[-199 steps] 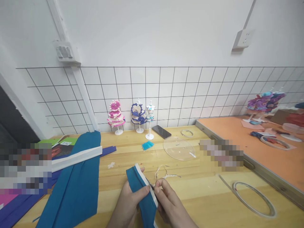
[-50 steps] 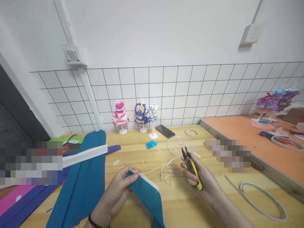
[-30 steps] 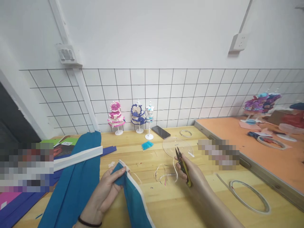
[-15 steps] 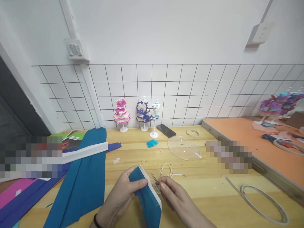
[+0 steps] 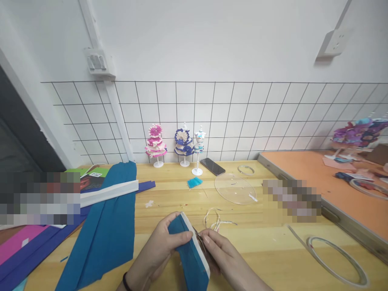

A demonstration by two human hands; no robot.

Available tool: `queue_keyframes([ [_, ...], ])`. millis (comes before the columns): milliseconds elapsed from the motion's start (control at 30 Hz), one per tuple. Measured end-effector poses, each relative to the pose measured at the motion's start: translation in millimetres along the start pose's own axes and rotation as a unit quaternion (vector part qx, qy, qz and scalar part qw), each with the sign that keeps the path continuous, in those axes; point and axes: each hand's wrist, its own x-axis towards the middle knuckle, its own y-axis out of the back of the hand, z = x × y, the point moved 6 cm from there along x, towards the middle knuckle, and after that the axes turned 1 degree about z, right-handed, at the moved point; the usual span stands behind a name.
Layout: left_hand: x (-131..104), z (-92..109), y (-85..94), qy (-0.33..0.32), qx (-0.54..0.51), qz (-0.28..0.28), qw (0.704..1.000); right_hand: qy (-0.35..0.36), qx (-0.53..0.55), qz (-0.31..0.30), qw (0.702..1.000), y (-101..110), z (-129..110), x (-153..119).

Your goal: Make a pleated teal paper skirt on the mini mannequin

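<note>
- Clearly, the left hand (image 5: 160, 242) is the nearer one to the folded blue strip (image 5: 190, 258): its thumb presses flat on the upper face and its fingers curl beneath, closed on the cloth.
- From that thumb, the strip's long axis slants toward the wearer and slightly rightward; its lower end runs out of view below both hands.
- The white edging (image 5: 200, 251) lies along the side facing the right fingertips and roughly follows the same slant.
- At that edging, the right hand (image 5: 222, 246) has thumb and forefinger pinched together on a slim dark tool (image 5: 197, 233), only partly visible; whether its tip touches the cloth I cannot tell. The other right fingers are mostly hidden.
- Under both hands spreads a wooden table (image 5: 260, 262). Just beyond the right fingertips rests a tangle of cream thread (image 5: 209, 218); farther out, a clear disc (image 5: 235, 188) and a pleated turquoise piece (image 5: 194, 182).
- Well left of the left fingers lies a broad blue cloth (image 5: 106, 230), with a white strip (image 5: 112, 193) across it.
- Right of the right hand sits a pale coil (image 5: 336, 258); past it, an orange board (image 5: 303, 169).
- Farthest from the fingers, a phone (image 5: 212, 166) lies before the wall (image 5: 227, 44).
</note>
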Motion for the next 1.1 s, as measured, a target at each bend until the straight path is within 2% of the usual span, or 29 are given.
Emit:
queue_keyframes([
  [167,2.2,-0.8,2.4,-0.023,0.029,0.015,0.999,-0.003,0.022,0.0,1.0,-2.4,4.8,-0.2],
  [400,1.6,-0.7,-0.4,-0.038,0.067,0.024,0.997,0.003,-0.025,0.014,1.0,-1.8,-2.3,-3.4],
  [633,0.5,-1.8,0.4,-0.032,0.095,0.07,0.993,0.007,-0.069,0.1,0.993,3.5,-1.0,-6.2],
  [900,2.4,-7.0,2.2,-0.035,0.113,0.077,0.99,0.024,-0.112,0.056,0.992,0.4,-3.8,-5.3],
  [1100,-0.6,-1.3,-0.9,-0.028,0.103,0.066,0.992,-0.011,-0.076,0.082,0.994,5.1,4.2,-4.5],
])
